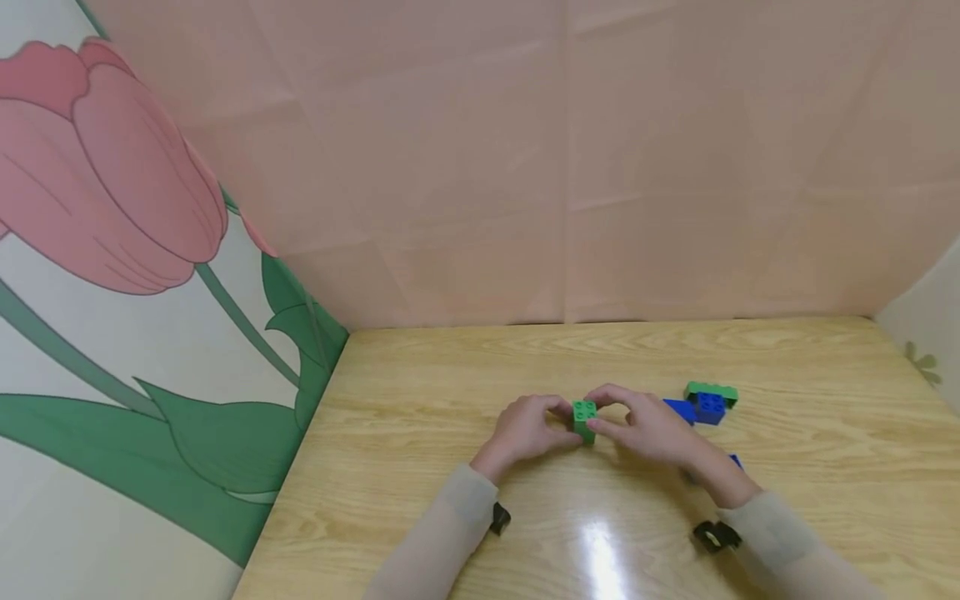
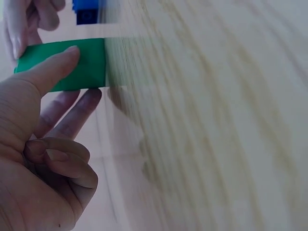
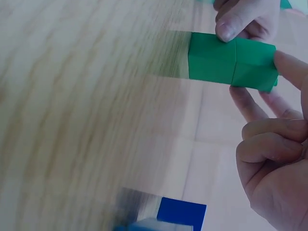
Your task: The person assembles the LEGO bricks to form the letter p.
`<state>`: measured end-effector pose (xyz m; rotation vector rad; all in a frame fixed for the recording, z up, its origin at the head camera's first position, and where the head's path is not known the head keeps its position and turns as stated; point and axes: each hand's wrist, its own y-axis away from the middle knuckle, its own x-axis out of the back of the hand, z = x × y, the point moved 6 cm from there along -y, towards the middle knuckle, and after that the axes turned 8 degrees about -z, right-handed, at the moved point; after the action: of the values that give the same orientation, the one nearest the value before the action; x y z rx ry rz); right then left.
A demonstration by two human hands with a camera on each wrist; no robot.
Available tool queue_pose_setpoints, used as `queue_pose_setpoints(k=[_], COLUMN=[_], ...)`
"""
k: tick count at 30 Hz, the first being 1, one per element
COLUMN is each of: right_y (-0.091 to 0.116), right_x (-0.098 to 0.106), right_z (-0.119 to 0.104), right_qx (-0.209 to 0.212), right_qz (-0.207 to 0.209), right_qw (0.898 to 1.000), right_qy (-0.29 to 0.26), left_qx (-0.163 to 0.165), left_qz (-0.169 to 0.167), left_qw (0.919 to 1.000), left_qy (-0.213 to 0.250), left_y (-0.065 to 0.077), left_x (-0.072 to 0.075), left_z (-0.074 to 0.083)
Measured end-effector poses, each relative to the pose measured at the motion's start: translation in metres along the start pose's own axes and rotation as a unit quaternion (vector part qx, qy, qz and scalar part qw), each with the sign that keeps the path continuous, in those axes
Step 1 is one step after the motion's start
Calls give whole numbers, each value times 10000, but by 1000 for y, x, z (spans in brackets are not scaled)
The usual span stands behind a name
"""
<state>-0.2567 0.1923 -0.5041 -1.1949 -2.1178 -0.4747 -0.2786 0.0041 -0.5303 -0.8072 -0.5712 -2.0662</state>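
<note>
Your left hand [image 1: 527, 430] and right hand [image 1: 654, 427] met in the head view just below and right of the frame's middle, pinching the green stack [image 1: 585, 425] between them. Each had its thumb and fingers on it, the left hand from the left, the right hand from the right. It stood upright on the table [image 1: 397, 425], its studded top facing up. To the right of it, partly behind your right hand, lay a blue piece [image 1: 678, 409]; next to that sat a blue brick [image 1: 709, 408], with a green brick [image 1: 712, 389] just behind. Another bit of blue [image 1: 736, 460] showed past your right wrist, mostly hidden. A pink cloth [image 1: 465, 167] filled the top of the frame, and a printed tulip [image 1: 142, 167] the upper left.

From the left wrist, the stack appeared sideways at the upper left. Your left thumb pressed its face, two fingers lay along its opposite side, and the other two were curled into the palm. Your right hand's fingers reached its upper end at the frame's left edge.

From the right wrist, the stack was at the upper right, a seam across it. Your left thumb touched its upper edge; your right hand held the stud end from the right edge. Blue showed at bottom centre.
</note>
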Motion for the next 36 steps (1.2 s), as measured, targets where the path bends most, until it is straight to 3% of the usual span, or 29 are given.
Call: queue_pose_setpoints(k=[9, 15, 19, 27, 36], right_y=[24, 45, 61, 93, 120], right_x=[26, 46, 55, 61, 61], right_z=[-6, -2, 4, 14, 35], right_qx=[-141, -332, -267, -208, -616], right_qz=[235, 234, 379, 321, -23], right_qw=[9996, 9991, 9982, 9981, 9975], right_qy=[57, 76, 385, 491, 354], left_qx=[-51, -163, -264, -245, -195], left_qz=[-40, 39, 92, 170, 108], left_qw=[9999, 9998, 9993, 9992, 9992], left_qy=[-95, 128, 266, 248, 332], left_y=[7, 11, 14, 19, 22], left_x=[-2, 2, 3, 3, 3], left_z=[2, 5, 6, 7, 7])
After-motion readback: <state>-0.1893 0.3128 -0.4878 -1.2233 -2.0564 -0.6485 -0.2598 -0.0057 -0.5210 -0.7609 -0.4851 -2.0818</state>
